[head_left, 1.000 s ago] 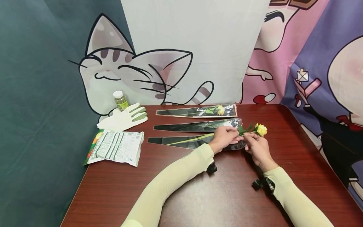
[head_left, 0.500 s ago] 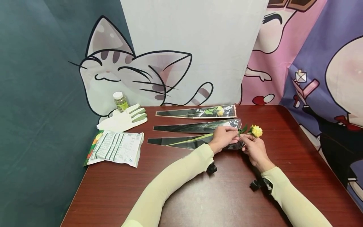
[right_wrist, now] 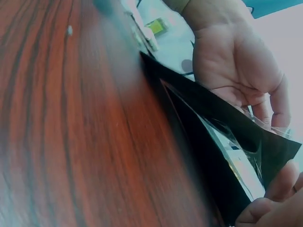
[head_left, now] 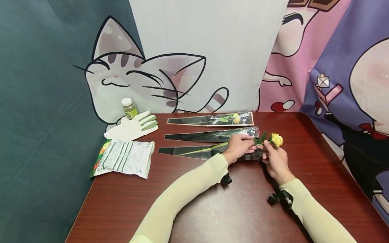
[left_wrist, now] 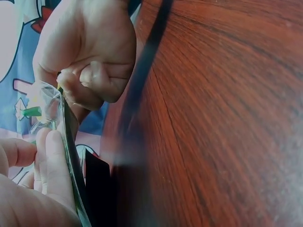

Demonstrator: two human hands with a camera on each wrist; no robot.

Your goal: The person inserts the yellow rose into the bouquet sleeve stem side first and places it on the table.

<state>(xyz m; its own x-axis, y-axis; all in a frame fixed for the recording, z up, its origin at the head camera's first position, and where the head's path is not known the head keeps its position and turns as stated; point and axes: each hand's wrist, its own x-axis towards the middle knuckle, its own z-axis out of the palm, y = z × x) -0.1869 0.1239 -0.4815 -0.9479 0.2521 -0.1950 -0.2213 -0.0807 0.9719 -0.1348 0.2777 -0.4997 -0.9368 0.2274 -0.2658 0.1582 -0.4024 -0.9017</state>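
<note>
A yellow rose [head_left: 277, 139] lies sideways, with its bloom beyond the right end of the nearest flower sleeve [head_left: 194, 152]. Its pale green stem [head_left: 199, 149] runs down inside that black-backed, clear-fronted sleeve. My left hand [head_left: 240, 147] holds the sleeve near its wide mouth, thumb and fingers closed at the clear film [left_wrist: 49, 106]. Just below the bloom, my right hand [head_left: 276, 160] grips the stem, thumb uppermost. In the right wrist view, right fingertips [right_wrist: 279, 189] are right at the sleeve's black edge [right_wrist: 279, 149]. Green leaves [head_left: 260, 138] show between the hands.
Behind lie a second sleeve [head_left: 194, 136] and a third sleeve [head_left: 194, 120] holding a yellow rose [head_left: 236, 118]. At left are a white glove [head_left: 127, 130], a lidded jar [head_left: 130, 109] and a printed bag [head_left: 127, 158]. A cartoon cloth [head_left: 212, 33] hangs behind the table [head_left: 231, 209].
My right hand and the rose have shifted slightly left toward the sleeve, with a small move back right at the end. The right thumb has lifted. My left hand stays almost in place.
</note>
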